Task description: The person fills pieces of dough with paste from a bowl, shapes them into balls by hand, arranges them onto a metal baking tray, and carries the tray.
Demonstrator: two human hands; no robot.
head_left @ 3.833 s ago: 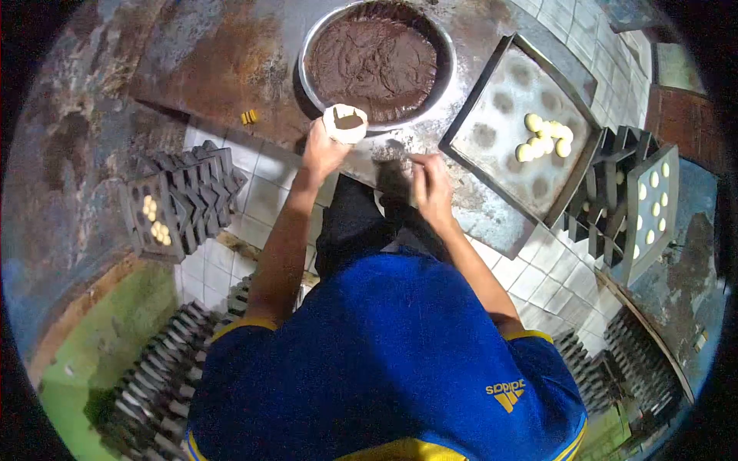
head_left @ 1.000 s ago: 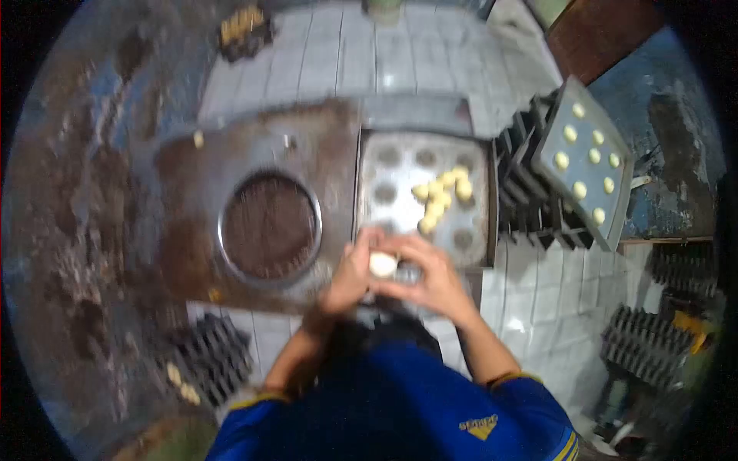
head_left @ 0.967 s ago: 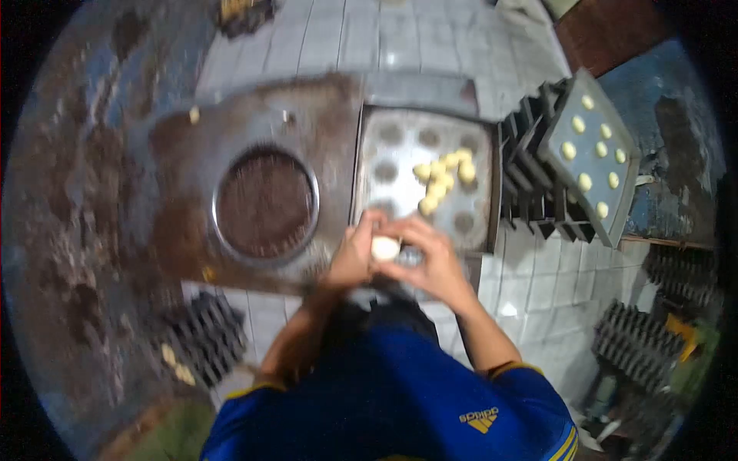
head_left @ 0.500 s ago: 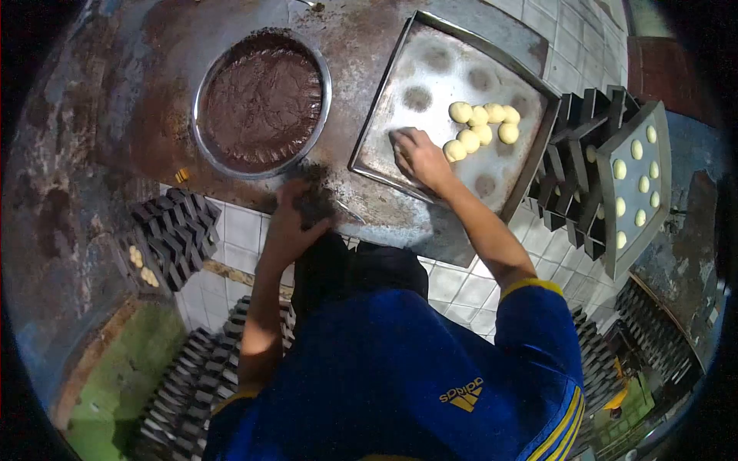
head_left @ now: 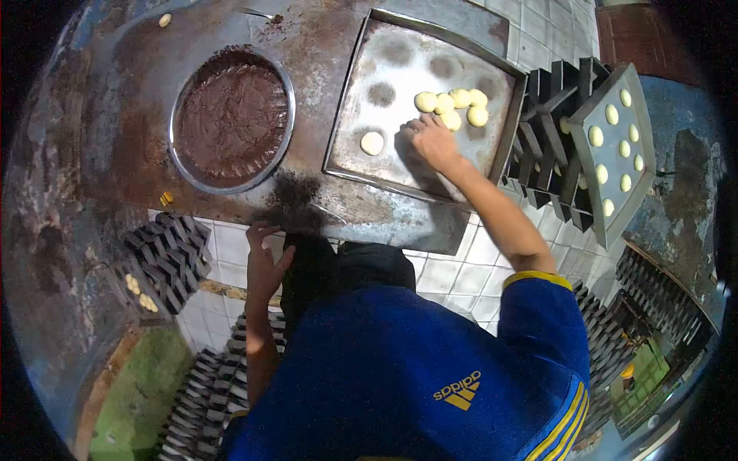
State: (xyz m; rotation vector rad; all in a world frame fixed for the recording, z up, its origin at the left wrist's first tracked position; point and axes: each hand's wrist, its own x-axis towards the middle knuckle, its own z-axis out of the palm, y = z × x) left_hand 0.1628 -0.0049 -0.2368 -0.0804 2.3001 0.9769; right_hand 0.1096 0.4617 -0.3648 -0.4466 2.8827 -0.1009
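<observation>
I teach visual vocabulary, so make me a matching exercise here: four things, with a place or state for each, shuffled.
Column one
1. Round pan
2. Lone dough ball
3. Right hand
4. Left hand

Column two
A. At the clustered dough balls
B. Loosely open, nothing visible held
C. Filled with dark brown paste
D. Set apart in the tray

Pairs: 1-C, 2-D, 3-A, 4-B

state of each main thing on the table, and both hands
metal bowl: uncovered, holding brown paste
baking tray: partly filled
lone dough ball: round, apart from the others
clustered dough balls: bunched together
left hand: empty, fingers parted
right hand: fingers by the clustered dough balls, grip unclear
</observation>
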